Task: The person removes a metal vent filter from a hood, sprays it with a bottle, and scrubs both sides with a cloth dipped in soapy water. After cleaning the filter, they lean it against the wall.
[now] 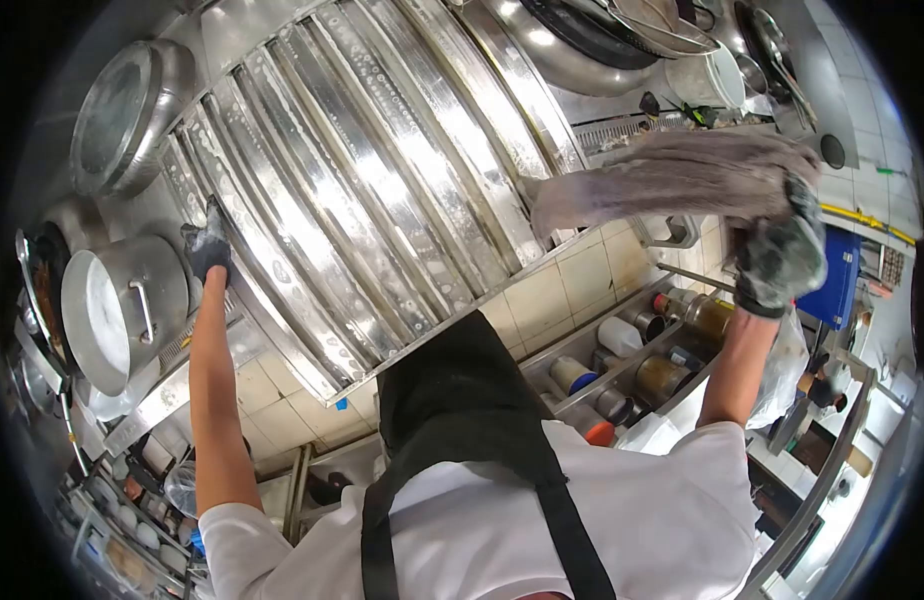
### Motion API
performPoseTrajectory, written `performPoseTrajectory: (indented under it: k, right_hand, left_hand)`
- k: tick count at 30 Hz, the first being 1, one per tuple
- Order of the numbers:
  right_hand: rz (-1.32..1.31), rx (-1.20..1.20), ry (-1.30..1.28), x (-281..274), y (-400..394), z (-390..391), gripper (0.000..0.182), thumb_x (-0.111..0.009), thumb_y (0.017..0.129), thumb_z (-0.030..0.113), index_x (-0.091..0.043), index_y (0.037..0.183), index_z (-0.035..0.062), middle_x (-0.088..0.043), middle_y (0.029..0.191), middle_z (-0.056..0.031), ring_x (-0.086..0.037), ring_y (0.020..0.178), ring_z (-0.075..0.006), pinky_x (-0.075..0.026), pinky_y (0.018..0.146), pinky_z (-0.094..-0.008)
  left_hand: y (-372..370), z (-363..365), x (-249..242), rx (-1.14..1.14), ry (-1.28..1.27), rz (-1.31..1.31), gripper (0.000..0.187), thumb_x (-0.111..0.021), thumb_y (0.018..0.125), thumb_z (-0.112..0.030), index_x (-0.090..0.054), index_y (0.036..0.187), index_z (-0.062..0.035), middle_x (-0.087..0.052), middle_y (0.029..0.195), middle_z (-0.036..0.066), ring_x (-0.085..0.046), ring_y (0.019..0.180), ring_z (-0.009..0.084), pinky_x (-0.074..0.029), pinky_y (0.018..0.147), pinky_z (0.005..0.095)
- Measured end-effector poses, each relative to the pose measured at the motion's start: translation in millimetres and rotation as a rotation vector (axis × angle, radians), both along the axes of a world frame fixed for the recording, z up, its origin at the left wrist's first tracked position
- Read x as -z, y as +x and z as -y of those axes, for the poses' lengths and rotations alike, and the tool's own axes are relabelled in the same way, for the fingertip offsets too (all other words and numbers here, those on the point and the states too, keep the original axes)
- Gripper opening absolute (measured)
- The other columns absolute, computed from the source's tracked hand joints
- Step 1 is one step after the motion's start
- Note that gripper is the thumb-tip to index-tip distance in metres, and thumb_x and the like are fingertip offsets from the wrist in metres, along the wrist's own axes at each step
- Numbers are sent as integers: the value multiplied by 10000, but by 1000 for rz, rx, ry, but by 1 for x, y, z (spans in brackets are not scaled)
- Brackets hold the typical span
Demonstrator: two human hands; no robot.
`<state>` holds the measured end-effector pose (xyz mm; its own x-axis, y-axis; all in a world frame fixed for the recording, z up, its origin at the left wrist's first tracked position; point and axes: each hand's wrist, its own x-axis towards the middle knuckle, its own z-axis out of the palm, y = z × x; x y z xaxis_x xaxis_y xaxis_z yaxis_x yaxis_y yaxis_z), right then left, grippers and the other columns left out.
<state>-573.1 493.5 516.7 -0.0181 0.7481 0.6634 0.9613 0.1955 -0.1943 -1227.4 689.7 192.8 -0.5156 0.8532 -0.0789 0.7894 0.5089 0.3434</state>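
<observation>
A large ribbed stainless-steel baffle filter [367,190] stands tilted in front of me, its slats wet with suds and drops. My left hand [209,245], in a dark glove, is closed on the filter's left edge. In my right hand [785,255], gloved and smeared with foam, a long greyish-brown cloth [672,180] is bunched at one end. The cloth stretches out to the left, and its far end overlaps the filter's right edge in this view.
A deep metal pot [167,310] and a round pan [112,120] stand on the left. Upper right are a big metal bowl [582,60] and a white bucket [717,80]. Below right, a shelf holds jars [667,378] and bottles; a blue crate [832,275] is beyond.
</observation>
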Motion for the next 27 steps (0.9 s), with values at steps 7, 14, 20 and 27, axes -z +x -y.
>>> performPoseTrajectory:
  k: [7, 14, 20, 27]
  right_hand:
    - [-1145, -70, -13, -77, 42, 9, 456, -480, 950, 285, -451, 1313, 10, -531, 1291, -164, -543, 1167, -264, -457, 1009, -401]
    - [-934, -113, 131, -107, 11, 20, 496, -525, 882, 228, -458, 1309, -15, -538, 1274, -187, -563, 1141, -287, -490, 962, -429]
    - [-1038, -11, 77, -61, -14, 23, 538, -563, 823, 179, -463, 1305, -37, -545, 1259, -208, -580, 1120, -308, -518, 922, -453]
    - [-536, 181, -229, 138, -32, 30, 559, -552, 864, 95, -393, 1390, -7, -484, 1350, -129, -524, 1161, -234, -425, 1003, -373]
  left_hand:
    - [-25, -2, 24, 278, -132, -246, 596, -431, 908, -578, -497, 1304, -136, -568, 1119, 311, -561, 1061, 422, -441, 900, 434]
    - [-18, -3, 17, 293, -171, -249, 411, -369, 963, -507, -488, 1333, -375, -560, 1117, 287, -576, 1031, 421, -449, 884, 439]
    - [-21, -8, 22, 89, -120, 2, 897, -503, 784, -730, -524, 1186, 71, -599, 1081, 327, -552, 1076, 450, -429, 914, 451]
    - [-47, -11, 55, 342, -119, -198, 904, -486, 805, -713, -493, 1234, 83, -579, 1134, 325, -528, 1129, 439, -406, 941, 451]
